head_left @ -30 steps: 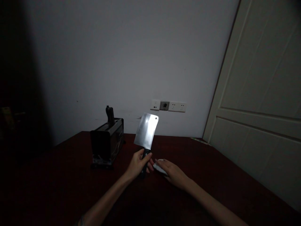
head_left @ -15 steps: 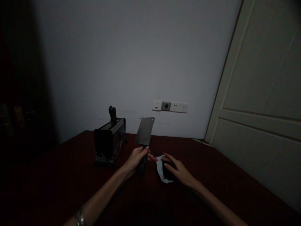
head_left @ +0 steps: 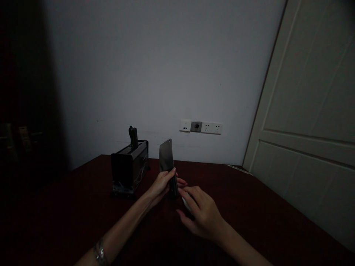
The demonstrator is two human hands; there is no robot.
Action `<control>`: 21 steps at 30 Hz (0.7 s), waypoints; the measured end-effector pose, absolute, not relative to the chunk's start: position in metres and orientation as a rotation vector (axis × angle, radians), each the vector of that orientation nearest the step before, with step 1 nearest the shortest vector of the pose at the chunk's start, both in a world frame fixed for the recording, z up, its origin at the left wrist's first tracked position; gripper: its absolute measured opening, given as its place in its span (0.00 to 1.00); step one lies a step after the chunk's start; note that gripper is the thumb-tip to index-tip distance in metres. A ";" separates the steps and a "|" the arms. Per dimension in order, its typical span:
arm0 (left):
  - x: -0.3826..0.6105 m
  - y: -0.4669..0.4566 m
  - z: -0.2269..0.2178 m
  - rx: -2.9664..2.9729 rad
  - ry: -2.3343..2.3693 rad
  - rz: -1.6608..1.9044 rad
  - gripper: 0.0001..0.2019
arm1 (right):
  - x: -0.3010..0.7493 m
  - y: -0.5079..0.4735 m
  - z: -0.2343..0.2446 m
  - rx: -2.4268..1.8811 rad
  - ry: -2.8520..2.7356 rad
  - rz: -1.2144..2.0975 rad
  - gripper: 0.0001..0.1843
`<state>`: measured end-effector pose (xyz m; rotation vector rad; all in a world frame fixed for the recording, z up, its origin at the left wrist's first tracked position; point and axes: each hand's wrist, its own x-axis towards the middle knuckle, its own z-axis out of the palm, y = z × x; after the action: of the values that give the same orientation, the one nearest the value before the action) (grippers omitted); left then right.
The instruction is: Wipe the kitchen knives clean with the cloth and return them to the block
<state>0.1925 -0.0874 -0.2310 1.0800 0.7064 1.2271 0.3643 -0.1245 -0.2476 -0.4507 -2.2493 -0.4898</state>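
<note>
My left hand (head_left: 164, 183) is closed around the upper part of a cleaver's black handle. The cleaver (head_left: 166, 155) stands upright, its broad metal blade tilted slightly and turned partly edge-on. Just right of the handle's lower end is my right hand (head_left: 201, 212), its thumb and fingers apart. The fingertips are close to the handle; whether they touch it I cannot tell. A white cloth (head_left: 186, 204) shows as a small patch between the right thumb and fingers, the rest hidden by the hand.
A dark knife block (head_left: 130, 166) stands on the left of the dark red table (head_left: 249, 207), with black handles (head_left: 133, 136) sticking out of its top. Behind is a grey wall with sockets (head_left: 210, 128). A pale panelled door (head_left: 305, 111) is at the right.
My right hand has moved left and nearer, away from the cloth's dark item and towards the cleaver's handle. My left hand has turned the cleaver, so its blade looks narrower.
</note>
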 end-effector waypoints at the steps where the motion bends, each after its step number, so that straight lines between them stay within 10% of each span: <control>1: 0.194 -0.087 -0.230 1.072 0.706 1.230 0.18 | 0.360 -0.126 -0.247 -0.481 -2.232 -0.542 0.32; 21: 0.216 -0.084 -0.215 0.786 0.652 1.188 0.17 | 0.351 -0.102 -0.219 -0.394 -2.121 -0.875 0.18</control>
<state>0.2157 -0.0836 -0.2147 0.7862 0.6522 1.1877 0.3513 -0.1023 -0.2187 -0.3943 -2.1210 -0.8747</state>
